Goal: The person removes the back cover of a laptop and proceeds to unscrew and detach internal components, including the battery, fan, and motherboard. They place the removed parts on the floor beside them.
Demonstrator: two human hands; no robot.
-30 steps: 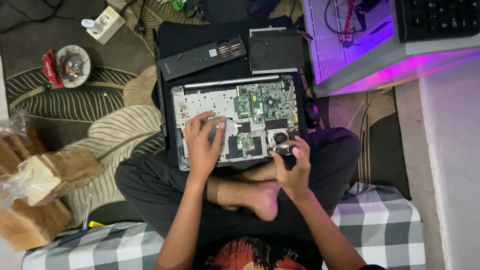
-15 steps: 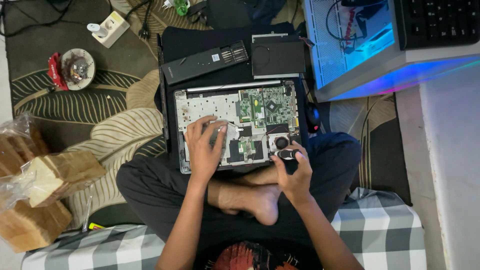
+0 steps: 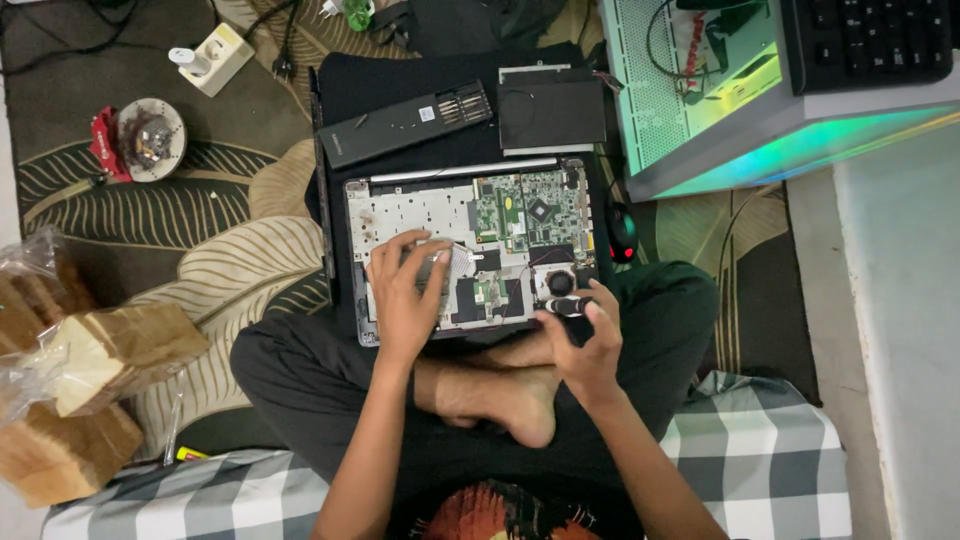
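An opened laptop base (image 3: 400,215) lies on my crossed legs, its green circuit board (image 3: 525,210) and small round fan (image 3: 560,283) exposed. My left hand (image 3: 405,295) rests flat on the lower left of the base, fingers spread beside a silver part. My right hand (image 3: 580,340) is at the base's lower right corner, fingers closed on a short dark screwdriver handle (image 3: 565,305) that stands just below the fan.
A long black battery (image 3: 405,125) and a black square cover (image 3: 550,112) lie beyond the laptop on a black mat. A lit computer case (image 3: 740,110) with a keyboard stands at right. Bagged bread (image 3: 95,355), a power strip (image 3: 215,55) and a round tin (image 3: 145,135) sit at left.
Both hands stay on the laptop with only small finger shifts. The computer case's light has changed from purple through blue to green.
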